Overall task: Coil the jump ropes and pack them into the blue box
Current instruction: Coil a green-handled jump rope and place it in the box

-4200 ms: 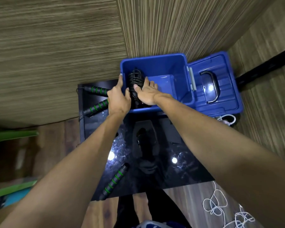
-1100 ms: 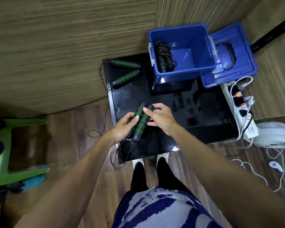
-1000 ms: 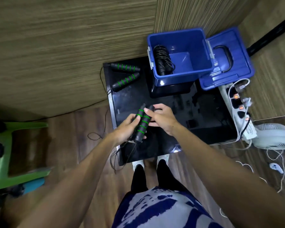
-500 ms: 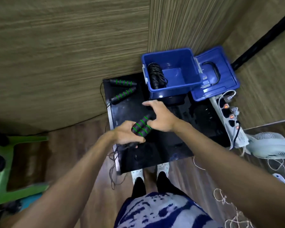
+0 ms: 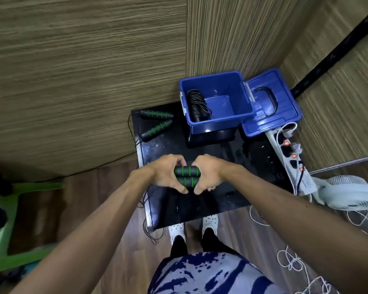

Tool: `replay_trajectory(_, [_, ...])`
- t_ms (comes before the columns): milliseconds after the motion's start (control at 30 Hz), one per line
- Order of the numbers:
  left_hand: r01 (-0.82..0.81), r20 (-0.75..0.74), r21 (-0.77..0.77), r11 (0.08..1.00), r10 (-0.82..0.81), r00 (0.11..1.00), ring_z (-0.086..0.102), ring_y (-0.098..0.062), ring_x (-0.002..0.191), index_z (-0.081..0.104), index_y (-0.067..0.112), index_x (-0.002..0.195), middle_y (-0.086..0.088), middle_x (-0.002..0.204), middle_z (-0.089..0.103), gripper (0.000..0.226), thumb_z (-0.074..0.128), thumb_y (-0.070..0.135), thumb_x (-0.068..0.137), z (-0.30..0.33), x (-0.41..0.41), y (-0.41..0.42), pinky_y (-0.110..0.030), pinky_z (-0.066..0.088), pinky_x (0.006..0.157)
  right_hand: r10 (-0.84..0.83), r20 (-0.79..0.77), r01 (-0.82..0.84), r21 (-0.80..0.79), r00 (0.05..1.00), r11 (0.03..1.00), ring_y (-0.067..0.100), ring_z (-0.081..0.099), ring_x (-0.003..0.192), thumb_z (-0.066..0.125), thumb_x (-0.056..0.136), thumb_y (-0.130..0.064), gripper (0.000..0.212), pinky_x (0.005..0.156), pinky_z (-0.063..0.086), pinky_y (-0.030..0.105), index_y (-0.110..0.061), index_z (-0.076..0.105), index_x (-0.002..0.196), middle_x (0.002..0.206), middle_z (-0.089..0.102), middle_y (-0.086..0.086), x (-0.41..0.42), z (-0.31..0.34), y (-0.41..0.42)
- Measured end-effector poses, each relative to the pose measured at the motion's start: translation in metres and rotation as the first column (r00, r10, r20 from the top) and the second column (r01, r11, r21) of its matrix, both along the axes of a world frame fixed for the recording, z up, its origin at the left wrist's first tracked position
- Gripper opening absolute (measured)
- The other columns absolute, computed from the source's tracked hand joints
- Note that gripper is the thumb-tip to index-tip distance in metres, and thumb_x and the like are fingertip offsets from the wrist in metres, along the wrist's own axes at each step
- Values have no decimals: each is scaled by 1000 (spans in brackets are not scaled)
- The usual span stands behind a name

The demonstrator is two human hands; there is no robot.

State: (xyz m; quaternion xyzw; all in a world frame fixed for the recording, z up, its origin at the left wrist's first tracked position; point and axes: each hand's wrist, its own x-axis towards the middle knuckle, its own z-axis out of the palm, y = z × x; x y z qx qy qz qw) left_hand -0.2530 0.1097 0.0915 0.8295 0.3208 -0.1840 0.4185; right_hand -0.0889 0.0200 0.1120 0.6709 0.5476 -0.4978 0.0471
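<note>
At frame centre I see the left hand point(image 5: 167, 176) and right hand point(image 5: 208, 175) meeting over the black counter point(image 5: 232, 172), each with fingers curled round one end of a pair of handles point(image 5: 187, 176), black with green rings, held side by side and level. In the upper middle the blue box point(image 5: 217, 100) stands open on the counter with one coiled rope point(image 5: 197, 106) against its left wall, its lid point(image 5: 270, 102) lying just to the right. Two more handles point(image 5: 156, 122) lie on the counter left of the box, well apart from the hands.
</note>
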Motion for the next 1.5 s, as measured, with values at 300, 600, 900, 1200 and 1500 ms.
replay_trajectory(300, [162, -72, 265, 950, -148, 986, 53, -18, 76, 54, 29, 86, 11, 77, 56, 58, 82, 68, 51, 19, 19, -10, -33, 47, 66, 156, 135, -164, 51, 979, 985, 20, 65, 51, 83, 53, -33, 37, 44, 48, 24, -13, 62, 76, 59, 68, 4, 10, 8, 5])
replay_trajectory(600, [-337, 42, -369, 866, 377, 925, 69, -25, 61, 71, -9, 89, -14, 74, 74, 28, 86, 9, 73, 9, 19, -9, -32, 57, 64, 144, 295, -260, 408, 945, 875, 21, 55, 94, 78, 68, -24, 57, 74, 47, 37, -30, 49, 116, 107, 51, -6, 31, 21, 20])
replay_trajectory(900, [-435, 51, -496, 752, 525, 850, 69, -19, 62, 67, -11, 98, -23, 83, 72, 25, 80, -2, 80, 23, 23, -21, -31, 61, 65, -312, -405, 418, 206, 860, 885, 12, 54, 63, 59, 87, -24, 20, 50, 50, 32, -19, 66, 105, 86, 59, 4, 33, 19, 22])
replay_trajectory(1200, [-232, -6, -323, 917, 243, 970, 61, -18, 58, 64, 4, 88, -7, 69, 66, 22, 80, 7, 73, 31, 31, -14, -30, 51, 58, -322, -262, 384, 234, 910, 893, 27, 63, 39, 63, 96, -35, 38, 35, 39, 22, -3, 53, 77, 55, 57, 12, 35, 16, 22])
replay_trajectory(1500, [137, -154, 262, 955, -98, 983, 62, -23, 96, 53, 27, 104, 5, 98, 66, 61, 90, 41, 57, 47, 27, 16, -39, 44, 82, -264, -444, 235, -120, 856, 965, 18, 52, 56, 67, 97, -34, 34, 49, 46, 23, 0, 64, 94, 76, 66, 14, 26, 15, 7])
